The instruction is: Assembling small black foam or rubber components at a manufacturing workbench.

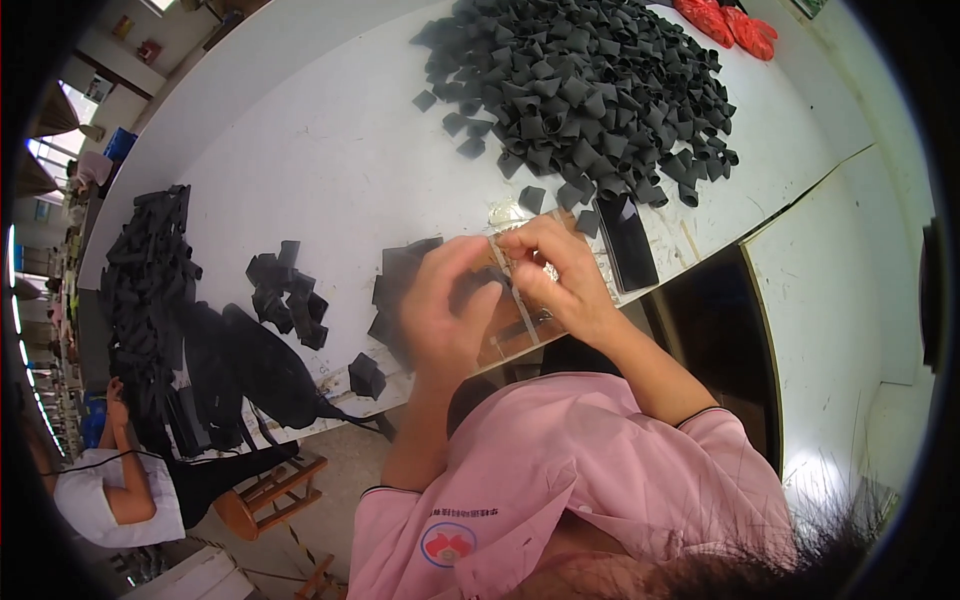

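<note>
My left hand (445,305) and my right hand (555,275) meet close together at the near edge of the white table (330,150). Between their fingertips sits a small black fabric piece (482,283), pinched from both sides. A small stack of flat black pieces (398,275) lies just left of my left hand. Under my hands a strip of clear tape or plastic (520,310) lies on a brown patch of the table.
A large heap of folded black pieces (590,85) covers the far table. A dark phone (628,240) lies right of my hands. Small black clusters (285,290) and long black straps (150,300) lie left. Red bags (730,22) sit far back. A person in white (110,490) sits lower left by a wooden stool (270,495).
</note>
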Demonstrator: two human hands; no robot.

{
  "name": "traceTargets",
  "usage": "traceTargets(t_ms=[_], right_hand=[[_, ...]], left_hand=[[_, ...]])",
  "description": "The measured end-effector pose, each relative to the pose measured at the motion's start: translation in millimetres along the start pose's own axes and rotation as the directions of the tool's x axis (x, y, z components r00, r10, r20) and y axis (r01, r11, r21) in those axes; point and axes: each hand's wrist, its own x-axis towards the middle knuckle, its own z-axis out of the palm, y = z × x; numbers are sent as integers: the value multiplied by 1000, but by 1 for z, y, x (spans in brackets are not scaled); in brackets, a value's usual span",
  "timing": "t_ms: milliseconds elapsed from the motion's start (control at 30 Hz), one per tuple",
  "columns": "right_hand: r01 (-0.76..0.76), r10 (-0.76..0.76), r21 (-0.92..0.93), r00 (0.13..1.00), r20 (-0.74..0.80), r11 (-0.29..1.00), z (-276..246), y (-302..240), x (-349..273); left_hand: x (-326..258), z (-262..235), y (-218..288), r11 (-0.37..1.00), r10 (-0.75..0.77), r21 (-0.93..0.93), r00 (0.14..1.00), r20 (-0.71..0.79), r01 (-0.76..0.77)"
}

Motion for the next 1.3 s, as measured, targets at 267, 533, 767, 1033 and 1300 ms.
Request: traceTargets(t_ms=[267,533,767,1033,1300], right_hand=[[118,-117,-162,993,19,980,8,-29,-2],[208,-213,-174,977,-11,963,12,-3,-8],[193,-199,-296,980,8,936,11,-12,-7],[-180,184,385,983,26,905,-13,-14,22],[-514,558,423,829,22,746,-11,22,-15]], left_hand=[[-8,-4,-6,784,-294,-597,949,-115,170],[-27,-6,-24,776,-327,-587,943,-62,231],[-15,-14,-22,894,-362,-265,931,49,361],[-11,-21,-56,907,-416,30,904,-101,421],[-10,-5,-120,622,-426,695,901,-87,361]])
